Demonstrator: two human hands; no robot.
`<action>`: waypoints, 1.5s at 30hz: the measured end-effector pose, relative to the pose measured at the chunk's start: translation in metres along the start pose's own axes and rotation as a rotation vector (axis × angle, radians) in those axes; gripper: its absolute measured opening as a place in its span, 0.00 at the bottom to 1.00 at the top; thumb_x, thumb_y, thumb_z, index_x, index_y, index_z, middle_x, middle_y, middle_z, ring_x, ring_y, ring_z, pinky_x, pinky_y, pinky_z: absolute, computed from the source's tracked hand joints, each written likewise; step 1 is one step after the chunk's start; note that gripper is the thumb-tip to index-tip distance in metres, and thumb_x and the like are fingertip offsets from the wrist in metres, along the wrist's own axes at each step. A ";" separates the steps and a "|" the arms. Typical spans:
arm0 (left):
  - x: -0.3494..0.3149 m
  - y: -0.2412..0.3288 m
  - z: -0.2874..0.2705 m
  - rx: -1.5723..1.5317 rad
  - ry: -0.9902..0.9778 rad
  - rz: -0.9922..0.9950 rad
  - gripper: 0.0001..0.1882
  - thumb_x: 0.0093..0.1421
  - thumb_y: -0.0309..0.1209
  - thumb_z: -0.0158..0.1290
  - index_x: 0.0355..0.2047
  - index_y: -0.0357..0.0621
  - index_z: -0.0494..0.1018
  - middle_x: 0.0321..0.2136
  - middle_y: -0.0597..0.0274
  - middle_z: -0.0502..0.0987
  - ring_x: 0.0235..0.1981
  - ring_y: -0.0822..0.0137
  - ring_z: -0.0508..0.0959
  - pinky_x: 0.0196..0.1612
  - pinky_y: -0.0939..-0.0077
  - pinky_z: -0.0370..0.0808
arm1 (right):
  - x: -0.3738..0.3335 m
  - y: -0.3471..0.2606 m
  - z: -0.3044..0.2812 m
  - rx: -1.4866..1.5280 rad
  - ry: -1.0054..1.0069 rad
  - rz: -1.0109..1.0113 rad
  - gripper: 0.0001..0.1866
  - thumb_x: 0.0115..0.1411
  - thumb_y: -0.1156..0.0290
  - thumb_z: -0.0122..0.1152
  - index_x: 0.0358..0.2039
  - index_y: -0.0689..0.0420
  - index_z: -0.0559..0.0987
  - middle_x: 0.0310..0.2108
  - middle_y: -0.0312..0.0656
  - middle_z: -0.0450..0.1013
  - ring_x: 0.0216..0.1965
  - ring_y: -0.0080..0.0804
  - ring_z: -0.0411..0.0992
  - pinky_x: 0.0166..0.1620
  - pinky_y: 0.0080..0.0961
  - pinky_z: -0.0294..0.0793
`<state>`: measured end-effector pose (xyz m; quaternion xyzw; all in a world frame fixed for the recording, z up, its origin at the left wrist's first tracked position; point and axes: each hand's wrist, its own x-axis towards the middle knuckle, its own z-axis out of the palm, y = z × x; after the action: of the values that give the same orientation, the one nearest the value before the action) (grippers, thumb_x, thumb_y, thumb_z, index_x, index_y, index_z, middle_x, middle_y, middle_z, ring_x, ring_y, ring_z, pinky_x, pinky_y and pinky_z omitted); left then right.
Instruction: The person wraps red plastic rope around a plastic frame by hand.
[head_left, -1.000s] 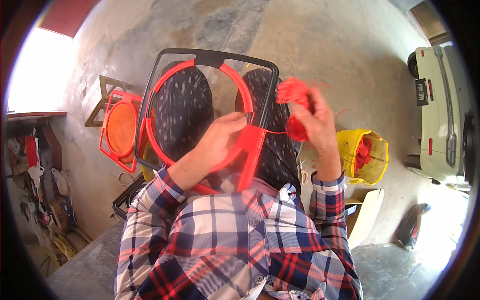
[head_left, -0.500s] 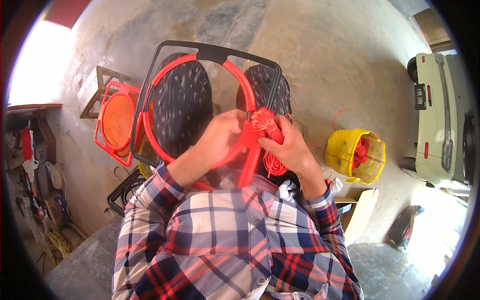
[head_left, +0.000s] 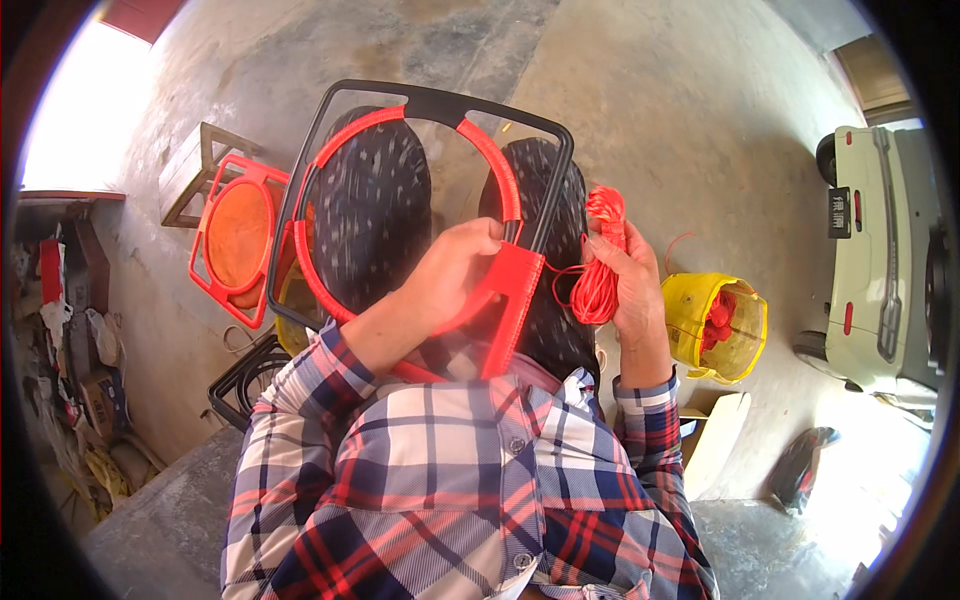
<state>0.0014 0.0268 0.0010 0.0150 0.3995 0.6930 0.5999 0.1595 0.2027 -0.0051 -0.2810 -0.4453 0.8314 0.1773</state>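
Note:
A black rectangular frame (head_left: 563, 170) with a red-wrapped ring (head_left: 490, 162) inside it lies across my lap. My left hand (head_left: 448, 272) grips the ring's right side beside a flat red wrapped section (head_left: 518, 272); its fingertips are partly hidden. Off to the right, clear of the frame, my right hand (head_left: 640, 290) is closed round a bundle of red cord (head_left: 597, 290). The bundle hangs in loops below the thumb, with its bound end upward. A thin loose strand (head_left: 562, 272) runs from the bundle towards the frame.
A yellow bucket-like container (head_left: 690, 300) with red cord inside stands on the floor at right. Left of my knees, a red frame with an orange disc (head_left: 240, 235) leans near a wooden stool (head_left: 190, 180). Scrap clutters the left side. A pale vehicle (head_left: 870, 250) stands far right.
My right hand has drawn the cord bundle rightward, away from the ring, leaving a strand stretched between them. My left hand keeps its grip; the frame has shifted slightly right.

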 end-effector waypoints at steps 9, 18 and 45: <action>0.007 -0.002 0.001 -0.069 0.031 -0.012 0.11 0.55 0.27 0.42 0.36 0.36 0.69 0.30 0.57 0.76 0.27 0.67 0.78 0.27 0.73 0.77 | 0.004 0.007 0.047 -0.127 -0.134 0.027 0.22 0.59 0.72 0.63 0.52 0.66 0.69 0.43 0.36 0.74 0.41 0.19 0.71 0.46 0.21 0.72; -0.002 0.000 -0.004 0.116 0.001 -0.090 0.16 0.52 0.27 0.39 0.38 0.34 0.70 0.31 0.57 0.75 0.28 0.67 0.78 0.26 0.74 0.78 | 0.005 0.013 0.043 -0.150 -0.144 0.015 0.21 0.59 0.74 0.63 0.51 0.67 0.69 0.42 0.37 0.74 0.40 0.20 0.71 0.46 0.20 0.73; 0.010 -0.011 -0.001 -0.048 0.082 -0.058 0.16 0.49 0.24 0.40 0.39 0.37 0.71 0.33 0.59 0.75 0.31 0.66 0.77 0.34 0.71 0.77 | 0.006 0.021 0.036 -0.299 -0.137 -0.031 0.23 0.57 0.70 0.65 0.50 0.67 0.72 0.41 0.38 0.76 0.42 0.20 0.71 0.47 0.22 0.71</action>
<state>0.0069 0.0339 -0.0107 -0.0392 0.4073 0.6848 0.6030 0.1311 0.1716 -0.0087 -0.2402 -0.5795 0.7702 0.1155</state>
